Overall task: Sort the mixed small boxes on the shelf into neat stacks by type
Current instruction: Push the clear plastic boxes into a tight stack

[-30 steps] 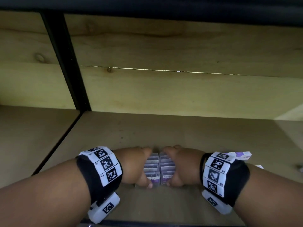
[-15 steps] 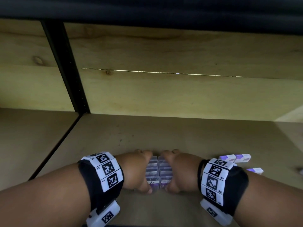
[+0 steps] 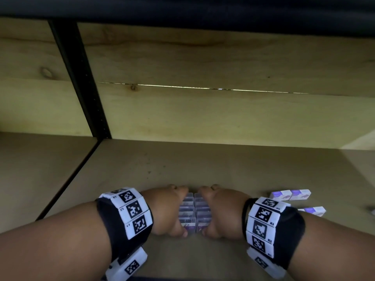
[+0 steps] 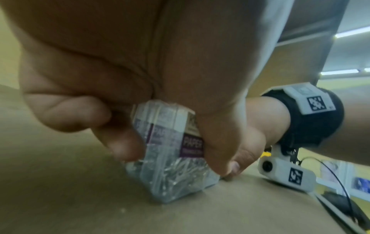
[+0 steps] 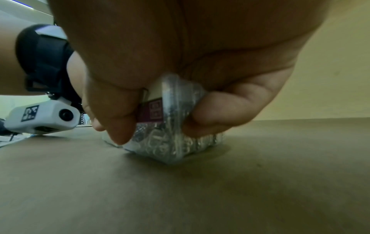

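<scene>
From my remote station I see the wooden shelf (image 3: 233,167) filling the frame, its black upright (image 3: 81,82) at far left. Near the front edge, 2 rows of clear paper-clip boxes (image 3: 193,213) stand side by side on the board, touching. My operator's left hand (image 3: 168,211) curls around the left row (image 4: 172,142), thumb at the near end, fingers on its outer side; the right hand (image 3: 221,211) wraps the right row (image 5: 170,126) the same way. To the right lie 3 small white-and-purple boxes (image 3: 290,195), apart from the rows.
</scene>
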